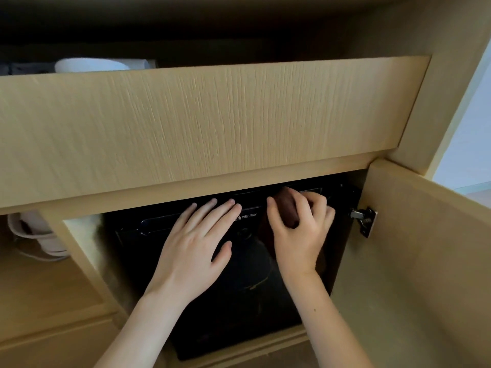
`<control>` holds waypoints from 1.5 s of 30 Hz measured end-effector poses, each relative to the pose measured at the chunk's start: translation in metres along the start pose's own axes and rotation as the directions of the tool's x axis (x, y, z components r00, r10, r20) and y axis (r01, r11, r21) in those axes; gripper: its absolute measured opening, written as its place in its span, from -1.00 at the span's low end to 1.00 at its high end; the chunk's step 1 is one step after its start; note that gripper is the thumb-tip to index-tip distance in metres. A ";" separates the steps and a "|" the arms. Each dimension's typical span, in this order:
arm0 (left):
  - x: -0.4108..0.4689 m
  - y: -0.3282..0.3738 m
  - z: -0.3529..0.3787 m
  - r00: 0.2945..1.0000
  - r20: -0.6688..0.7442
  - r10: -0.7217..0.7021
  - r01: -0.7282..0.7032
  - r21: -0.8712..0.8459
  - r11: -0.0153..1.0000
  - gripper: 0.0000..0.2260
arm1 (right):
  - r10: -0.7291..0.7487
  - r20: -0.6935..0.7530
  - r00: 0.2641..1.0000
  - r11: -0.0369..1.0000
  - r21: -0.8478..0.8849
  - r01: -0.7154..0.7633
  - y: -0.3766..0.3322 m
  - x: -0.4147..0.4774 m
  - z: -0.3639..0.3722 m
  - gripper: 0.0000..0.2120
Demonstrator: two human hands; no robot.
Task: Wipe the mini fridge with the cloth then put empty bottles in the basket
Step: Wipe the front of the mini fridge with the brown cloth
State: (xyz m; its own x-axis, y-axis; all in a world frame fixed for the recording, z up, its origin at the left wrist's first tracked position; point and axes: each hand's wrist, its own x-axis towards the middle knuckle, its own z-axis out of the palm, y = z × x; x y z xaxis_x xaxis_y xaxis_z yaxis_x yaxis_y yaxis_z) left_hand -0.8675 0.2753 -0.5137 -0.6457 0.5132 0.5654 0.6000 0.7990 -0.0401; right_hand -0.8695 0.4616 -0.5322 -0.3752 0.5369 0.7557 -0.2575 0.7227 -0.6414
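**Hands on the fridge door, cloth bunched in the right**

Pale wood cabinet [212, 123] all around, with a wide drawer front hanging over the opening and hiding the top of what sits inside. At far left, in a side nook, a white kettle [32, 232], partly cut off by the shelf edge above it. Further right, the black mini fridge [148, 235] set back in its compartment, glossy and dark, lower corners hard to make out; small white lettering on the upper door strip. Left hand [194, 248] laid flat on the door, fingers spread and straight, holding nothing. Just beside it, right hand [300, 229] curled around a dark reddish-brown cloth [285, 208], pressed against the upper right of the door, close under the drawer's lower edge. Little free room above the knuckles. At right, open cabinet door [414, 261] swung outward, metal hinge [364, 220] showing, narrow gap between fridge side and door.
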 end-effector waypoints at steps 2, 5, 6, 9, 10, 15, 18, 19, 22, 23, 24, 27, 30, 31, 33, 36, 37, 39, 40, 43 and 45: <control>0.000 -0.001 0.001 1.000 -0.026 0.005 -0.005 -0.007 1.000 -0.49 | 0.019 0.006 1.000 1.000 0.005 -0.019 0.018 0.013 -0.014 -0.66; -0.003 -0.005 0.000 0.998 -0.051 -0.024 0.023 -0.010 1.000 -0.51 | 0.192 -0.040 0.980 0.979 0.081 -0.189 0.032 0.023 -0.027 -0.67; -0.003 -0.007 -0.001 0.998 -0.050 -0.030 0.030 -0.011 0.999 -0.51 | 0.211 -0.045 0.976 0.973 0.101 -0.206 0.028 0.021 -0.025 -0.67; -0.004 -0.008 -0.004 0.999 -0.030 -0.036 0.036 -0.019 0.999 -0.49 | 0.153 -0.029 0.988 0.978 0.146 -0.147 -0.001 0.003 -0.007 -0.67; -0.004 -0.008 -0.004 0.999 -0.021 -0.036 0.036 -0.020 0.999 -0.49 | 0.120 -0.018 0.993 0.981 0.156 -0.116 -0.012 -0.003 -0.001 -0.68; -0.007 -0.009 -0.007 1.000 0.006 -0.029 0.029 -0.005 1.000 -0.49 | 0.006 0.057 0.998 0.981 0.191 -0.017 -0.015 -0.006 0.001 -0.67; -0.009 -0.011 -0.008 1.000 0.005 -0.031 0.031 -0.001 1.000 -0.50 | 0.186 0.021 0.982 0.944 0.273 -0.185 0.002 -0.001 -0.008 -0.72; -0.011 -0.012 -0.009 0.999 -0.002 -0.039 0.039 -0.001 0.999 -0.50 | 0.239 0.010 0.971 0.927 0.295 -0.231 0.003 -0.002 -0.008 -0.73; -0.016 -0.019 -0.013 0.997 -0.029 -0.073 0.073 0.012 0.997 -0.51 | 0.160 0.007 0.987 0.946 0.285 -0.156 -0.014 -0.011 0.002 -0.72; -0.019 -0.023 -0.016 0.995 -0.038 -0.092 0.093 0.019 0.996 -0.52 | 0.079 0.020 0.997 0.962 0.262 -0.082 -0.024 -0.016 0.007 -0.72; -0.022 -0.027 -0.018 0.993 -0.048 -0.110 0.112 0.024 0.993 -0.52 | -0.005 0.039 0.999 0.973 0.233 -0.004 -0.034 -0.020 0.012 -0.71; -0.031 -0.038 -0.025 0.992 -0.058 -0.114 0.117 0.056 0.992 -0.53 | -0.156 0.093 0.983 0.977 0.163 0.139 -0.047 -0.026 0.015 -0.71; -0.041 -0.049 -0.028 0.993 -0.092 -0.078 0.088 0.114 0.990 -0.57 | -0.079 0.108 0.991 0.980 0.191 0.057 -0.034 -0.021 0.008 -0.70; -0.045 -0.053 -0.029 0.990 -0.106 -0.091 0.103 0.116 0.988 -0.58 | -0.017 0.095 0.995 0.977 0.215 -0.004 -0.030 -0.019 0.005 -0.70; -0.054 -0.063 -0.033 0.986 -0.111 -0.125 0.138 0.125 0.983 -0.58 | 0.071 0.059 0.996 0.967 0.239 -0.083 -0.030 -0.018 0.005 -0.70; -0.066 -0.073 -0.033 0.991 -0.086 -0.100 0.112 0.148 0.983 -0.58 | 0.017 0.090 0.996 0.979 0.199 -0.035 -0.053 -0.031 0.015 -0.70; -0.067 -0.075 -0.032 0.990 -0.096 -0.100 0.112 0.125 0.986 -0.57 | -0.030 0.118 0.993 0.983 0.183 0.008 -0.064 -0.037 0.020 -0.70; -0.068 -0.075 -0.032 0.983 -0.128 -0.130 0.138 0.060 0.989 -0.53 | -0.127 0.168 0.977 0.983 0.154 0.101 -0.079 -0.047 0.027 -0.71; -0.069 -0.075 -0.033 0.978 -0.139 -0.155 0.161 0.035 0.986 -0.52 | -0.166 0.188 0.968 0.979 0.147 0.139 -0.082 -0.048 0.027 -0.72; -0.071 -0.078 -0.038 0.957 -0.137 -0.256 0.254 -0.031 0.967 -0.50 | -0.123 0.213 0.969 0.981 0.172 0.086 -0.071 -0.042 0.020 -0.71; -0.071 -0.081 -0.040 0.954 -0.113 -0.277 0.273 -0.049 0.961 -0.51 | 0.006 0.159 0.987 0.976 0.213 -0.040 -0.060 -0.034 0.013 -0.71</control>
State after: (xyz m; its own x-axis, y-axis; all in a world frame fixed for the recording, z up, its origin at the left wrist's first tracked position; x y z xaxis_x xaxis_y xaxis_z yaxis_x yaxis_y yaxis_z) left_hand -0.8514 0.1621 -0.5172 -0.7290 0.2329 0.6437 0.4232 0.8924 0.1564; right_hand -0.8531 0.3942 -0.5206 -0.5134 0.4650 0.7212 -0.4259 0.5916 -0.6846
